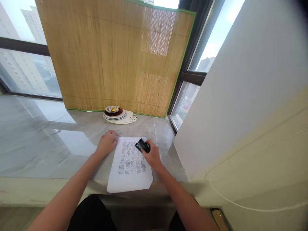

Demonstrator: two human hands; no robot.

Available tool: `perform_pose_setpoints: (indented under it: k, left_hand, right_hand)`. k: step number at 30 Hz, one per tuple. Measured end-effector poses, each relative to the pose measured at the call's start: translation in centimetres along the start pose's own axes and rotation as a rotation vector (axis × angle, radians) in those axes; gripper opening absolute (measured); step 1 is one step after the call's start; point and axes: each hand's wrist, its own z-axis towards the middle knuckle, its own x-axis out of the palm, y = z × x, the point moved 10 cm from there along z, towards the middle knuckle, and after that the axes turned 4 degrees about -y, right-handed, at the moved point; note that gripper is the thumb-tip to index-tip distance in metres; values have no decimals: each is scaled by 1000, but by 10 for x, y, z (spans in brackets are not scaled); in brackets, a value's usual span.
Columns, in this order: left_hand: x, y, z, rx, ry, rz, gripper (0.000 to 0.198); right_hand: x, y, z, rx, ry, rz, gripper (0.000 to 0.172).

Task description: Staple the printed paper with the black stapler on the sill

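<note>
the right hand curls round a black stapler-like tool over the printed sheet, lower centre of the frame; the left hand, loosely open, gripping nothing, rests at its upper-left corner.

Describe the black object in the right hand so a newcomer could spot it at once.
Find the tan blind, then the grey ledge below it, where a printed white sheet lies at the front edge. Near the sheet's far right corner, the right hand grips the black object. Its dark, blocky shape sets it apart from the pale sheet and the stacked plates beyond.
</note>
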Motion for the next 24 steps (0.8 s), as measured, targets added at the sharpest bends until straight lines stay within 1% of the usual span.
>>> perform_pose_setpoints:
  k: [2,3,4,5,6,8,11,12,13,14,15,16,17,18,20,22,24]
  left_hand:
    - [-3,50,-18,-119,47,117,45]
    - [-4,75,-28,-199,75,164,48]
    - [-5,96,-37,-261,105,187,52]
    - [-4,109,-45,-277,141,187,54]
    - [-3,115,-50,-256,169,181,55]
    - [-1,120,-55,-220,184,178,56]
    - [1,120,-56,-221,167,196,57]
    - [2,119,-55,-224,161,200,58]
    - [2,118,-54,-223,155,201,58]
    - [2,116,-54,-221,149,202,57]
    - [1,116,-53,-220,144,201,57]
    - [1,115,-53,-220,140,200,57]
    - [0,115,-54,-220,136,198,57]
    - [-1,115,-55,-220,132,194,56]
    - [-3,114,-56,-219,123,188,56]
    - [-4,113,-56,-220,117,186,55]
    - [-5,111,-57,-221,114,185,54]
  right_hand:
    - [31,14,-14,40,86,-14,26]
    - [43,17,-18,55,115,-30,26]
    - [51,18,-20,70,131,-51,27]
    - [56,16,-21,85,136,-78,29]
    - [58,11,-20,102,130,-105,30]
    - [52,-5,-15,142,112,-128,33]
    - [32,-37,1,238,106,-24,21]
    - [23,-47,10,264,87,15,23]
    - [13,-53,21,264,42,27,32]
    - [2,-55,33,225,-17,-9,36]
    - [-3,-53,45,156,-49,-84,34]
    - [0,-49,56,83,-38,-179,32]
    - [10,-47,64,29,12,-279,35]
    - [26,-48,69,1,85,-378,41]
    - [61,-54,74,24,231,-543,53]
    - [94,-55,74,62,307,-648,59]
    - [129,-44,74,56,356,-674,62]
